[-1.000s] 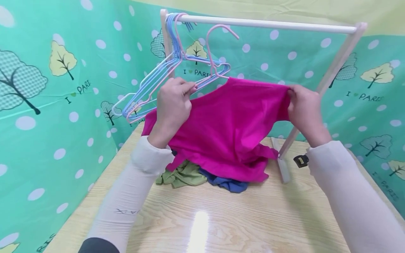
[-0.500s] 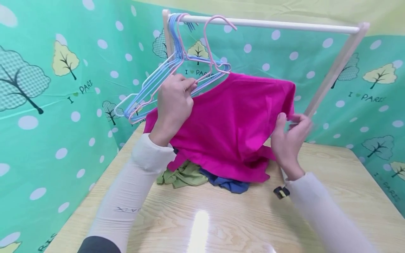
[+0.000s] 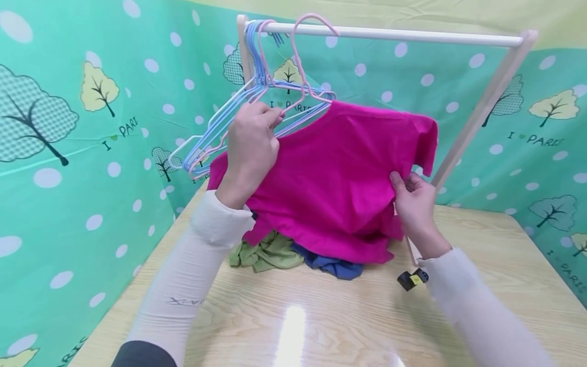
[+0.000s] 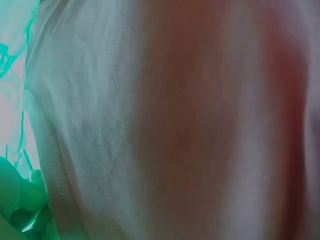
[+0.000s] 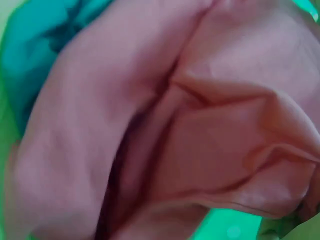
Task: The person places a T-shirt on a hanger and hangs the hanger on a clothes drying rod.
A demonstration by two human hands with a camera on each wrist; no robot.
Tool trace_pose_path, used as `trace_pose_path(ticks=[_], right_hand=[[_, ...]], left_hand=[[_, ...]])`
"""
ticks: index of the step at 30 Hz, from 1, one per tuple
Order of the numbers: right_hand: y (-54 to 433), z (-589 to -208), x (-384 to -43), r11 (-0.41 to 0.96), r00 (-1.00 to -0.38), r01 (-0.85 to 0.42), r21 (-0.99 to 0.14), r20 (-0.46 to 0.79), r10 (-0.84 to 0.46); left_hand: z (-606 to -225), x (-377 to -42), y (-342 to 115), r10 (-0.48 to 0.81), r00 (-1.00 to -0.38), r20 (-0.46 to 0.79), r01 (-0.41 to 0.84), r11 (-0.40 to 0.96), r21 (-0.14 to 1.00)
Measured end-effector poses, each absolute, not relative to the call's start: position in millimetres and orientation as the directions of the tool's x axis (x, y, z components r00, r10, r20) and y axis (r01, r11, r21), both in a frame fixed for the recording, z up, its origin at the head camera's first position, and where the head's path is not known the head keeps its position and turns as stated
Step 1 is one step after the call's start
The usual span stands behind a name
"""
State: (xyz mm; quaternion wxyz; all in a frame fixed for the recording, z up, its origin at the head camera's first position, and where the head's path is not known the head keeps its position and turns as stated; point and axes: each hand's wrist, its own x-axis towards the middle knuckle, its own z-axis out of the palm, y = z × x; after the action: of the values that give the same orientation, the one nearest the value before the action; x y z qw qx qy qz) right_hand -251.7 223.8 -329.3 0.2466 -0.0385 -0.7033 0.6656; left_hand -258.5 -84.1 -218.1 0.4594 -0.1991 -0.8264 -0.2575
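Note:
A magenta T-shirt (image 3: 330, 163) hangs spread on a pink hanger (image 3: 298, 53), whose hook rises free near the rail. My left hand (image 3: 254, 145) grips the hanger's left arm near the shirt's neckline. My right hand (image 3: 417, 209) pinches the shirt's side just below the right sleeve (image 3: 426, 142). In the right wrist view, folded shirt cloth (image 5: 215, 145) fills most of the picture. Close, blurred cloth (image 4: 95, 125) covers much of the left wrist view, and the left fingers are hidden there.
A rack with a white rail (image 3: 403, 34) stands behind. Several blue, white and pink hangers (image 3: 229, 114) hang at its left end. Green cloth (image 3: 268, 254) and blue cloth (image 3: 330, 265) lie on the wooden table (image 3: 348, 321) under the shirt. Patterned curtains surround it.
My right hand has let go of the sleeve end, moved down and left, and now pinches the shirt's side. The hanger hook has risen slightly and tilted left; my left hand keeps its grip.

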Motion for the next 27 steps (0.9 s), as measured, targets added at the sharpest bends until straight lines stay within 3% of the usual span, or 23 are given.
trace_pose_path(ticks=[6, 11, 14, 21, 27], right_hand=[[245, -323, -255, -0.258, -0.874, -0.33, -0.908, 0.191, 0.447], [260, -321, -258, -0.334, -0.837, -0.34, -0.879, 0.12, 0.535], [264, -321, -260, -0.289, -0.827, -0.307, -0.907, 0.103, 0.553], [264, -320, -258, -0.005, -0.945, -0.052, -0.999, 0.048, 0.323], [260, -314, -253, 0.355, -0.905, 0.062, -0.933, 0.097, 0.415]], left_hand=[[-218, -258, -87, 0.105, -0.516, 0.85, 0.54, 0.81, 0.228], [-215, -256, -86, 0.117, -0.54, 0.834, 0.536, 0.811, 0.234], [-214, -255, -83, 0.127, -0.547, 0.827, 0.55, 0.799, 0.242], [-215, -252, -74, 0.156, -0.57, 0.806, 0.558, 0.795, 0.24], [-218, -251, -71, 0.161, -0.593, 0.789, 0.533, 0.813, 0.234]])
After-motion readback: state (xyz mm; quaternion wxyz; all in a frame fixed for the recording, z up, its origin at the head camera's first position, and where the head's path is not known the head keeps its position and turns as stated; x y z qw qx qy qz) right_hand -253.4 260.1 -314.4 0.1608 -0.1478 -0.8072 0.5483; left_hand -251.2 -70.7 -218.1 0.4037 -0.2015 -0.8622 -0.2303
